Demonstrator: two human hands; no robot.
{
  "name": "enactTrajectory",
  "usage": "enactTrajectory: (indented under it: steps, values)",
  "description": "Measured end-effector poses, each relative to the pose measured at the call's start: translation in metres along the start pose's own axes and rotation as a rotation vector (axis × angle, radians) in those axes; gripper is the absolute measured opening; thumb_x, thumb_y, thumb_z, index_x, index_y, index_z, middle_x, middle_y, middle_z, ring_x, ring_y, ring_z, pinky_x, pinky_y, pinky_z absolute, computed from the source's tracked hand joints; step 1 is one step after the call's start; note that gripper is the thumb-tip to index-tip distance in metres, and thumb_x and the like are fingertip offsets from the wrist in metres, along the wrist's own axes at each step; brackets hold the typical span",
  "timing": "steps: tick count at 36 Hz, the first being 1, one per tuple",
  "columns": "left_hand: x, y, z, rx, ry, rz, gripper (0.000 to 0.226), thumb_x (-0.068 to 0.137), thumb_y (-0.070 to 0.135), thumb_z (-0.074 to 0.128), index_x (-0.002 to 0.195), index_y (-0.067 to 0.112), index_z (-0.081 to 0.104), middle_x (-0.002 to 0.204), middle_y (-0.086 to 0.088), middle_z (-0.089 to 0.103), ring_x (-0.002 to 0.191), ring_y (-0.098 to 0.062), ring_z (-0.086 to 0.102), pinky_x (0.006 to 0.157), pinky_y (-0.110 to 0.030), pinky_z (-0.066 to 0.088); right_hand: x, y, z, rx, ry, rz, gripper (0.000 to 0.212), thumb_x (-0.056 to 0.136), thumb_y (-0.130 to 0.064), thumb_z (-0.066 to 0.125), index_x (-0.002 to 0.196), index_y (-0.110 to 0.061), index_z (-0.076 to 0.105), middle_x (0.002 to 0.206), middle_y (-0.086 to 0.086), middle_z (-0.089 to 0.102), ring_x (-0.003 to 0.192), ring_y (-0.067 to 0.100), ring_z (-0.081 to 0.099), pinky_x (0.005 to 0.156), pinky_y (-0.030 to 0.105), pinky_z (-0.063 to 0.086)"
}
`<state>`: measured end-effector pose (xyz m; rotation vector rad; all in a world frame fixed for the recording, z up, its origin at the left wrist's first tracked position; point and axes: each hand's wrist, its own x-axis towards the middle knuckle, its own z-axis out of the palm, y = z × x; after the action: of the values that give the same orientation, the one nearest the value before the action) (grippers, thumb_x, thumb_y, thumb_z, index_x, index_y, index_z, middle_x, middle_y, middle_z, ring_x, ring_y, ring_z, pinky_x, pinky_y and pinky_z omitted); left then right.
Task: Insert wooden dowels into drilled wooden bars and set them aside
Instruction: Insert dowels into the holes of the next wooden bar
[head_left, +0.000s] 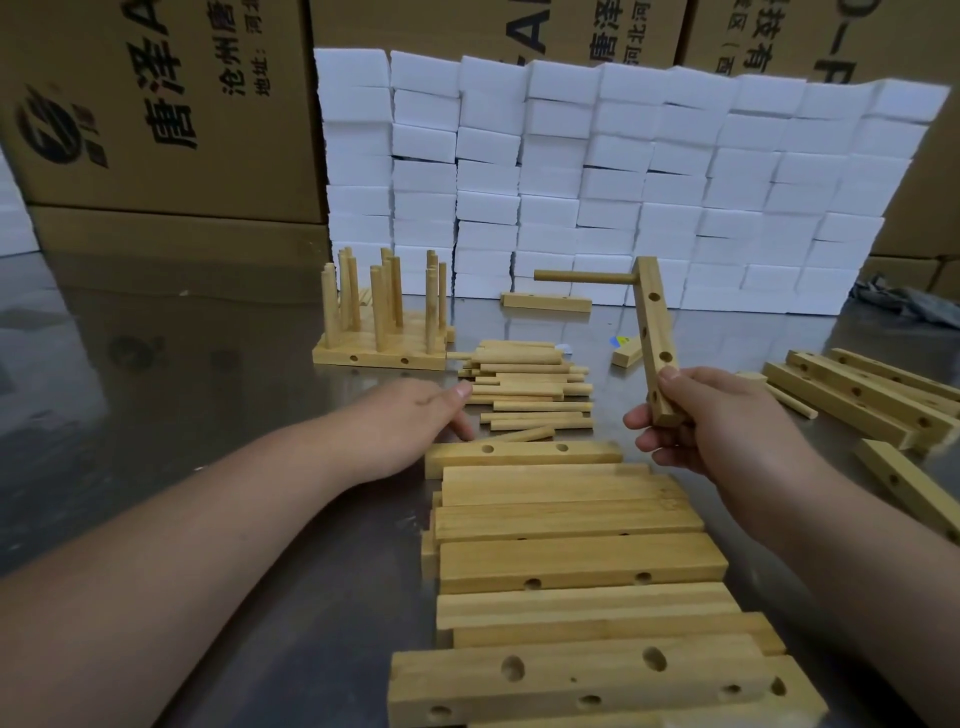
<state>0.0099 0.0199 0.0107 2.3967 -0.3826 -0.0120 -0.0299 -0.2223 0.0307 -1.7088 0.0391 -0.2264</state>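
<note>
Drilled bar (655, 338), one dowel (584, 277) in, gripped by our right hand (727, 415); left hand (410, 421) fingers loose beside dowel pile (530, 387).

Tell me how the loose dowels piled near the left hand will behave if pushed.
The loose dowels are round and lie on a smooth, shiny metal table, so they would probably roll and scatter. They look like stiff solid wood, unlikely to bend. Being thin, each is probably light.
</note>
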Motion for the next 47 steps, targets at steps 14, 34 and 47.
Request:
enactTrajectory:
  steps: [14,34,47]
  values:
    - [-0.002,0.004,-0.002,0.002,-0.092,-0.025,0.048,0.091,0.057,0.022,0.088,0.038,0.067,0.125,0.015,0.056,0.117,-0.006,0.047,0.106,-0.032,0.028,0.000,0.002,-0.001,-0.004,-0.001,0.004,0.019,0.099,-0.023,0.042,0.093,-0.016,0.058,0.063,0.001,0.067,0.052,0.011,0.059,0.054,0.025,0.048]
    - [-0.003,0.017,-0.004,-0.114,0.298,-0.007,0.022,0.086,0.018,0.063,0.074,0.036,0.063,0.083,0.022,0.057,0.077,0.004,0.051,0.054,-0.007,0.034,-0.002,-0.002,0.000,0.017,-0.022,-0.002,0.020,0.099,-0.022,0.043,0.093,-0.013,0.060,0.062,0.000,0.068,0.052,0.011,0.058,0.053,0.026,0.047]
    - [-0.023,0.060,0.007,-0.415,0.385,0.216,0.038,0.095,0.009,0.047,0.084,0.043,0.061,0.083,0.028,0.066,0.073,0.012,0.057,0.063,0.001,0.041,-0.014,-0.010,0.000,-0.019,-0.195,-0.197,0.031,0.100,-0.025,0.036,0.121,-0.030,0.059,0.063,-0.002,0.057,0.048,0.005,0.041,0.046,0.020,0.036]
